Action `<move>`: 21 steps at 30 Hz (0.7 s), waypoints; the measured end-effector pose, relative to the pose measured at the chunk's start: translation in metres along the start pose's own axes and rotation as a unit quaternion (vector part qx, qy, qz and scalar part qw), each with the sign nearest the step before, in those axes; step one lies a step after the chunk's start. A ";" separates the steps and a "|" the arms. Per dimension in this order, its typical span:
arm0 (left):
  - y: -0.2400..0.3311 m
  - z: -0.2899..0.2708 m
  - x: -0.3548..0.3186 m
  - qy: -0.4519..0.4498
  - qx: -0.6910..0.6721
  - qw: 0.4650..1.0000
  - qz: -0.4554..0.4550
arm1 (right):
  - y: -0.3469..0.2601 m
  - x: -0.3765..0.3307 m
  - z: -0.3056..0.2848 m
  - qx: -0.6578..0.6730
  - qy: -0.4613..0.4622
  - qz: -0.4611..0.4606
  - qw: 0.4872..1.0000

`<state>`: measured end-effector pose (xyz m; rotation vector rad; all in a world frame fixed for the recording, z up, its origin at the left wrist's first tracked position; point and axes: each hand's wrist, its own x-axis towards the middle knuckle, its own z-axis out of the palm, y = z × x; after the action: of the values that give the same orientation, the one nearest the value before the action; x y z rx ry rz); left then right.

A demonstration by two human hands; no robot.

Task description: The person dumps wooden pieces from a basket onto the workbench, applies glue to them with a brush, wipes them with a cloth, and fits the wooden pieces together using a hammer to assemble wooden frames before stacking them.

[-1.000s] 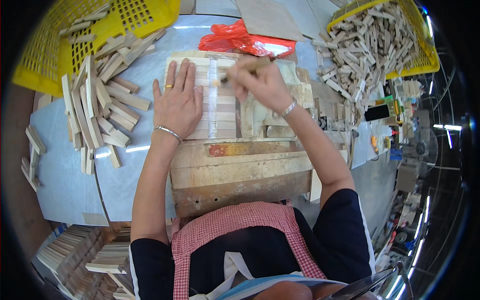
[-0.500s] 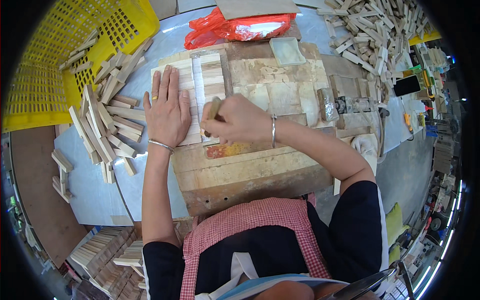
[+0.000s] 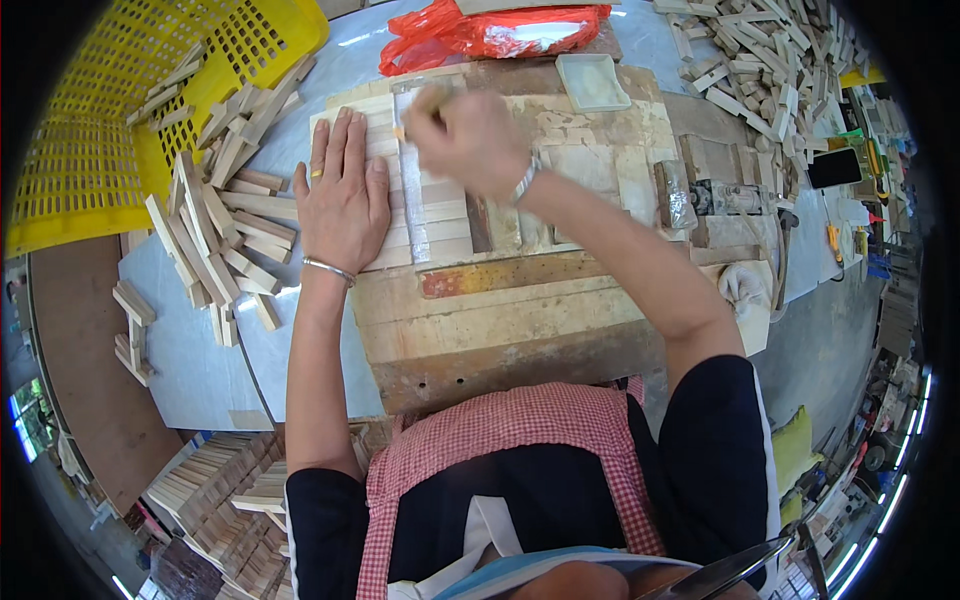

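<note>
My left hand (image 3: pixel 345 215) lies flat, fingers together and stretched out, over a row of pale wood strips (image 3: pixel 445 215) laid side by side. A whitish shiny band (image 3: pixel 416 205) runs lengthwise between the strips' left and right parts. My right hand (image 3: pixel 475 140) is closed around a short, stubby wooden-handled tool (image 3: pixel 428 102) above the far end of that band. Motion blurs this hand, and the tool's working end is hard to make out. Under the strips is a stained wooden workboard (image 3: pixel 500 315).
Loose wood sticks (image 3: pixel 200 250) spill from a yellow crate (image 3: pixel 75 180) at left. Beyond the board lie a red plastic bag (image 3: pixel 430 40) and a square white dish (image 3: pixel 592 85). A metal clamp (image 3: pixel 730 198), phone (image 3: pixel 835 169) and stick pile (image 3: pixel 750 60) are at right.
My right hand has moved away from me along the shiny band, from its near end to its far end. My left hand stays flat on the strips. The whole view has shifted slightly.
</note>
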<state>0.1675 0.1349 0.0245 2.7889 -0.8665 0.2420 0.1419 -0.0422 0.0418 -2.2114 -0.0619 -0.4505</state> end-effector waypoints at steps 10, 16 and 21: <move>-0.002 0.002 0.000 -0.002 0.022 1.000 -0.009 | -0.053 -0.095 -0.019 0.187 -0.089 0.127 0.970; 0.000 0.002 0.001 0.004 0.008 1.000 -0.006 | -0.055 -0.114 -0.003 0.100 -0.027 -0.033 0.994; -0.001 0.004 0.000 0.010 0.009 1.000 -0.004 | -0.053 -0.095 -0.024 0.209 -0.088 0.173 0.959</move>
<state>0.1685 0.1351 0.0201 2.8006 -0.8538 0.2775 0.0358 -0.0167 0.0630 -1.7891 0.1238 -0.0370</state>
